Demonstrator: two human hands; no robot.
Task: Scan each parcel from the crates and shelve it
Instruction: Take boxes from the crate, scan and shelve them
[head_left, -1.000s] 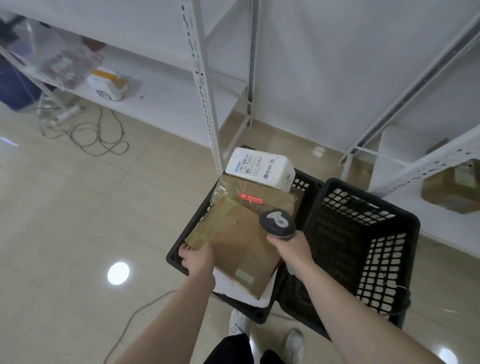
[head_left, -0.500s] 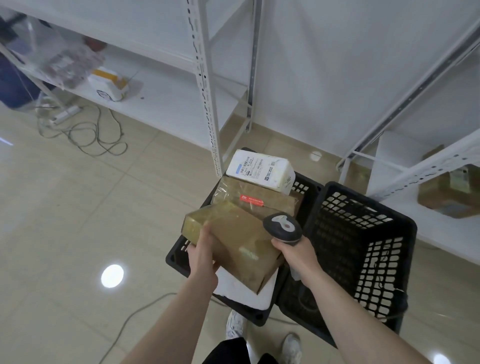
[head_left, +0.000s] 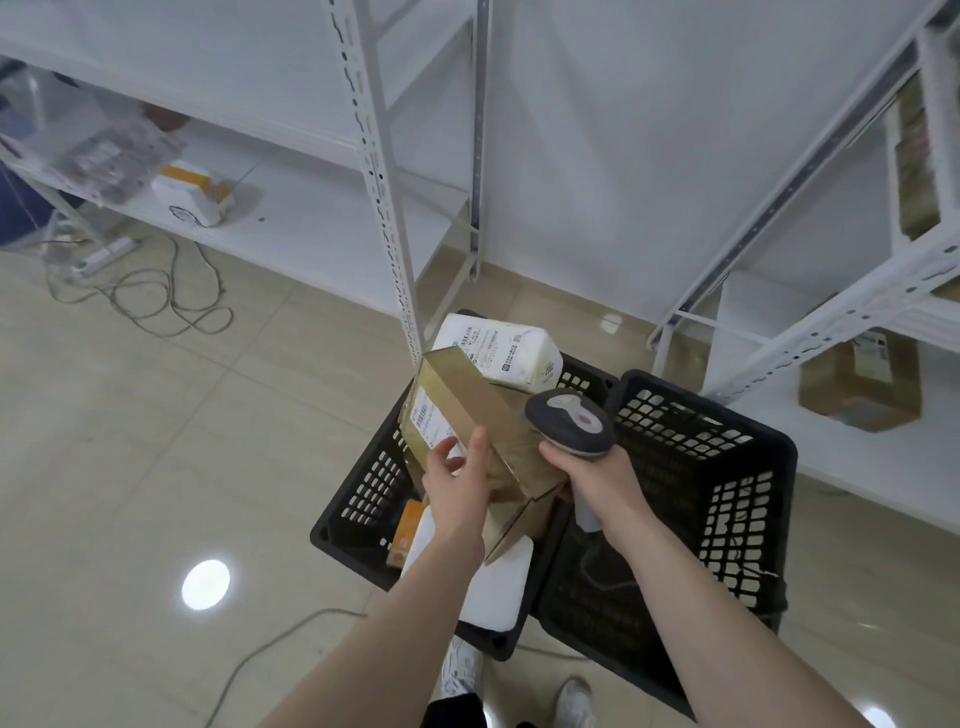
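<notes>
My left hand (head_left: 460, 486) grips a brown cardboard parcel (head_left: 470, 415) and holds it tipped on its side above the left black crate (head_left: 363, 499); a white barcode label faces left. My right hand (head_left: 597, 475) holds a grey barcode scanner (head_left: 569, 423) just right of the parcel, its head next to the box. In the crate lie a white parcel (head_left: 501, 353) with printed labels, a white padded envelope (head_left: 493, 582) and a small orange box (head_left: 406, 530). The right black crate (head_left: 717, 467) looks empty apart from the scanner cable.
White metal shelving (head_left: 384, 171) stands behind the crates; its low shelf carries a white-and-yellow box (head_left: 195, 195) and clear-wrapped packets (head_left: 98, 156). The right shelving unit holds a brown parcel (head_left: 862, 384). Cables (head_left: 156, 291) lie on the tiled floor at left. My shoes show at the bottom.
My left hand has lifted the brown parcel out of the left crate and turned it on edge, so the label now shows. The scanner hand has risen slightly beside it.
</notes>
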